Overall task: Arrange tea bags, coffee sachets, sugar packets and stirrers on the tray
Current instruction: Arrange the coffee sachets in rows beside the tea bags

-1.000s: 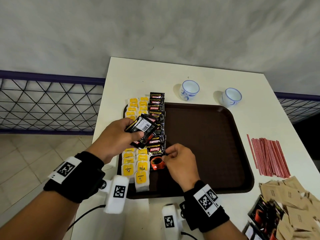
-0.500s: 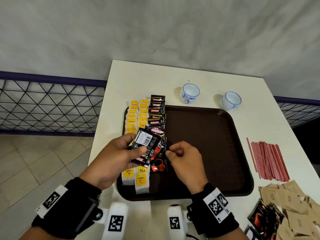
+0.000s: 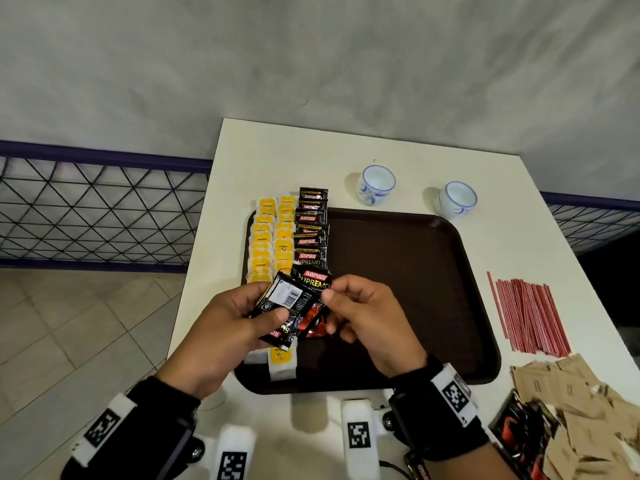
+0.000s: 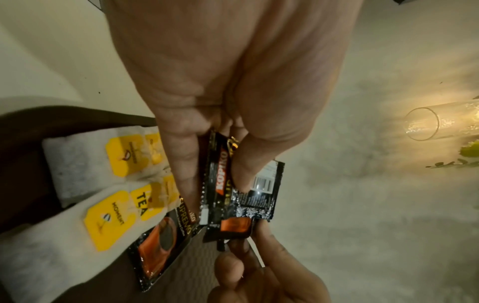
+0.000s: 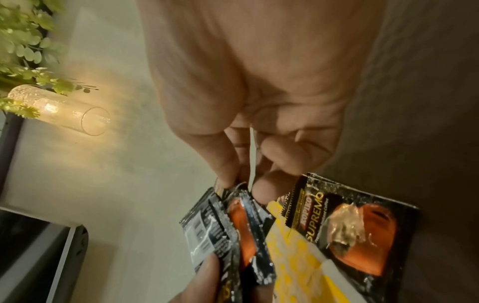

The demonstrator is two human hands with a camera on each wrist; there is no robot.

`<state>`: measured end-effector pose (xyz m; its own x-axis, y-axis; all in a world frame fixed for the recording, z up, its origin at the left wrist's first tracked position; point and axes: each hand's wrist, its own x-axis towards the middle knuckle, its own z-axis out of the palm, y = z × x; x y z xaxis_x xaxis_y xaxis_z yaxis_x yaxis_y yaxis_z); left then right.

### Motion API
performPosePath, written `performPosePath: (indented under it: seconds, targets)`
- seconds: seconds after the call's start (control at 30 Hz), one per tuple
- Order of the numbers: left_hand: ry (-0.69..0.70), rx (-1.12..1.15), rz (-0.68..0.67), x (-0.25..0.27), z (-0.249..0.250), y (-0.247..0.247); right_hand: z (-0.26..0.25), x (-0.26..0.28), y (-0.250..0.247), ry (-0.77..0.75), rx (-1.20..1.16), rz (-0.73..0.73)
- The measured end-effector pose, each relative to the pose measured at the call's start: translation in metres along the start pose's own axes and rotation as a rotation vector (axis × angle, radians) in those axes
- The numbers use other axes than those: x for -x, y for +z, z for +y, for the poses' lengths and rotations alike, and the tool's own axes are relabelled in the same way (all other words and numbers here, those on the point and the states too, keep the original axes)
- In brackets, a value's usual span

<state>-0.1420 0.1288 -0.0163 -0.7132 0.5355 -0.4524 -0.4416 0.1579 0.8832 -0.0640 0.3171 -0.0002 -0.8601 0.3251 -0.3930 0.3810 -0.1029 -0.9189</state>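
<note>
Tea bags [image 3: 273,237] lining the tray's [image 3: 415,271] left, both hands — left hand [image 3: 228,327], right hand [image 3: 367,323] — are pinching coffee sachets [image 3: 294,306]; sugar packets [image 3: 568,393], stirrers [image 3: 530,310] are waiting on the worktop [image 3: 346,154].

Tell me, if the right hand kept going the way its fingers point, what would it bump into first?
Probably the coffee sachets held in the left hand. The right hand points left at them and already pinches one sachet's edge, so nothing lies between them.
</note>
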Motion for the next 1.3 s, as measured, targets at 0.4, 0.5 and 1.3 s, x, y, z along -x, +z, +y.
performPosePath:
  seconds: [0.4,0.5,1.3]
  targets:
    - [0.113,-0.014,-0.15,0.027,-0.014,-0.009,0.016,0.017,0.014,-0.032,-0.063,-0.055]
    - [0.072,0.055,-0.188,0.026,-0.019,-0.013,0.019,0.019,0.012,0.033,-0.159,-0.12]
    - [0.056,0.074,-0.051,0.046,-0.046,-0.051,0.04,-0.004,-0.025,0.185,0.106,0.118]
